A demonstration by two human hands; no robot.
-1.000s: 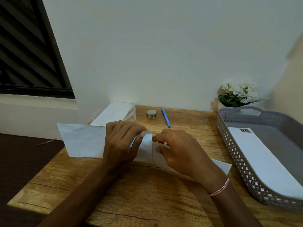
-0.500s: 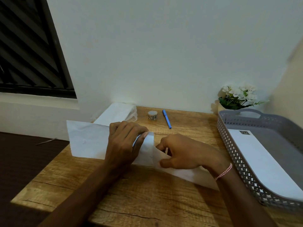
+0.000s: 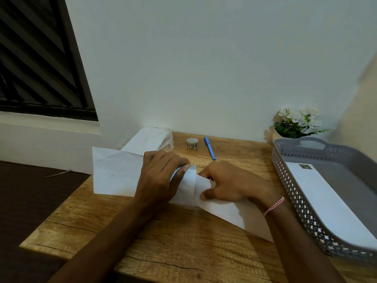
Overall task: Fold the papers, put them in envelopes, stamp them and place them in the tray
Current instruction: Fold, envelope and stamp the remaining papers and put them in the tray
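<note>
Step in hand: stuffing, by my read.

Far L: white envelope (image 3: 114, 172) flat on wooden table (image 3: 183, 242), mouth facing R, L end hanging past table edge. White stack (image 3: 146, 139) behind it by the wall.

L hand (image 3: 161, 178) on envelope's mouth end, fingers curled over the top layer and gripping the opening; can't tell how wide it gapes.

Stamp roll (image 3: 192, 143) and blue pen (image 3: 209, 148) at far side, untouched, well apart from hands.

Folded paper (image 3: 224, 211) angled toward near R, its L tip at or just inside the mouth. R hand (image 3: 228, 184) pinching it, thumb on top, fingers curled.

R: grey tray (image 3: 285, 172) holding one stamped envelope (image 3: 330, 205), so approx one done.

Next: slide paper leftward fully in, keep mouth lifted, square paper to the opening first to avoid snagging. Then close flap, stamp, tray.
</note>
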